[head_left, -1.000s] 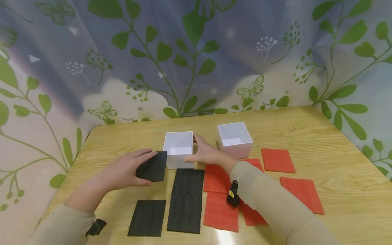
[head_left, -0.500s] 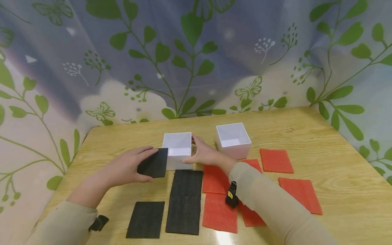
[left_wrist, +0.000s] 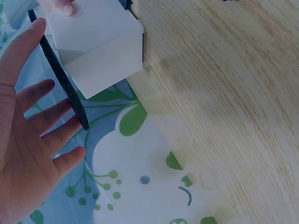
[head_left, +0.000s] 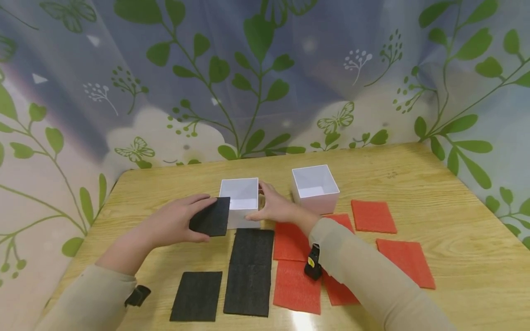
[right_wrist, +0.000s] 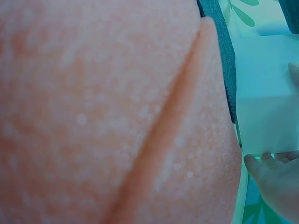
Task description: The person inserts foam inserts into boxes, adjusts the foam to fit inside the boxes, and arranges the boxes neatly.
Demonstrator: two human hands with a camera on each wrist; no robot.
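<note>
My left hand (head_left: 175, 219) pinches a thin black square pad (head_left: 211, 218) by its edges, thumb on one side and fingers on the other. The pad is held raised, overlapping the front left of an open-topped white box (head_left: 245, 218) in the head view. Seen from the left wrist, the pad (left_wrist: 60, 70) is edge-on beside the box (left_wrist: 105, 51). Against the right side of that box, my right hand (head_left: 275, 206) grips with thumb in front and fingers behind. In the right wrist view, a blurred close-up surface covers most of the picture.
A second open white box (head_left: 316, 200) stands to the right. Several red square pads (head_left: 374, 216) lie on the right half of the wooden table (head_left: 414, 174). Black pads (head_left: 196, 296) lie at front left and centre. A leaf-patterned curtain (head_left: 265, 92) hangs behind.
My left hand has lifted the black pad slightly up and to the right, closer to the box. The right hand stays on the box.
</note>
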